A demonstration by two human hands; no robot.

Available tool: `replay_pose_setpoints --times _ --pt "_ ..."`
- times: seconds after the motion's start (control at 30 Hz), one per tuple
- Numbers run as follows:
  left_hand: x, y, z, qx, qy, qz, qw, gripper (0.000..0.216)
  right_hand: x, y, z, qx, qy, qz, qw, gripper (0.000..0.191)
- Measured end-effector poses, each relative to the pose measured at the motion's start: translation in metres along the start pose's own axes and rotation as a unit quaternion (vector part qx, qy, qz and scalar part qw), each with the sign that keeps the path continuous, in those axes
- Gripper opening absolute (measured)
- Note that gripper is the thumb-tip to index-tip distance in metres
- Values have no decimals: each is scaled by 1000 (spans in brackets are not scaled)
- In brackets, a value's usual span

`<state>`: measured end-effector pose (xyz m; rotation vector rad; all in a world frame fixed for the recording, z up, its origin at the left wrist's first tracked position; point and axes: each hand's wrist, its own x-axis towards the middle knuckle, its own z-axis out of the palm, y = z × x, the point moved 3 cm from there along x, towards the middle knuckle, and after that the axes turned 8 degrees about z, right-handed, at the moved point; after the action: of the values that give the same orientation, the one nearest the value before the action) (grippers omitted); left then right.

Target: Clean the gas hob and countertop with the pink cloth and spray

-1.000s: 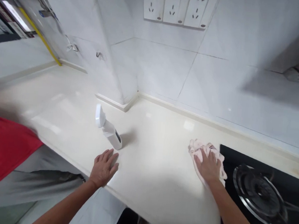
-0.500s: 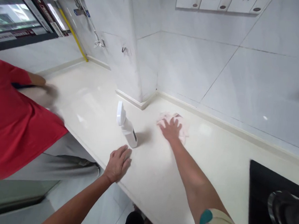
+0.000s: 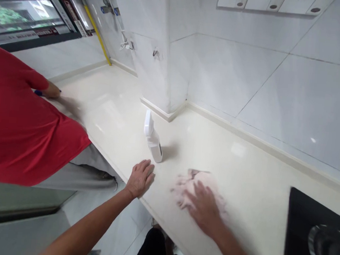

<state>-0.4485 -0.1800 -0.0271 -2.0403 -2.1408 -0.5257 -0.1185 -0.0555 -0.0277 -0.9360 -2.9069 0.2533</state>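
Observation:
On the pale countertop (image 3: 259, 198), a crumpled light pink cloth (image 3: 201, 178) lies under my right hand (image 3: 204, 210). That hand presses down on the cloth with its fingers spread, somewhat blurred by motion. Close to the counter's front edge, my left hand (image 3: 140, 178) rests palm down, fingers extended, with nothing in it. Just beyond its fingertips stands a white spray bottle (image 3: 154, 142), upright and not touched by either hand.
A black cooktop (image 3: 300, 230) is set in the counter at the right. To the left, a person in a red shirt (image 3: 33, 119) leans over the counter. A wall corner (image 3: 171, 115) juts out behind the bottle, and sockets (image 3: 264, 1) line the wall above.
My right hand has drawn the cloth from near the back wall toward me, to the middle of the counter. My left hand stays by the edge. The view has shifted slightly left.

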Motion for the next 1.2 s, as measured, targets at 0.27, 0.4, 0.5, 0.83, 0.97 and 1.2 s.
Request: replay_pose_setpoints --times 0.27,0.4,0.5,0.83,0.97,1.2 --pt "-1 2 0 -17 -25 -20 999 39 161 71 -37 -39 -69 328 941 64" --pt "-1 1 -1 -28 -24 -22 999 40 184 -17 -30 -16 -66 255 965 63" --pt "-1 -1 -2 -33 -26 -23 999 41 142 -86 -16 22 -64 157 985 65" --pt "2 -13 3 -26 -1 -15 1000 40 67 -45 -21 80 -86 44 992 54" --pt "5 -15 4 -21 6 -5 1000 39 72 100 -43 -23 -56 277 959 58" --pt "9 -12 1 -20 -16 -23 999 40 -12 250 -65 -58 -25 493 868 68"
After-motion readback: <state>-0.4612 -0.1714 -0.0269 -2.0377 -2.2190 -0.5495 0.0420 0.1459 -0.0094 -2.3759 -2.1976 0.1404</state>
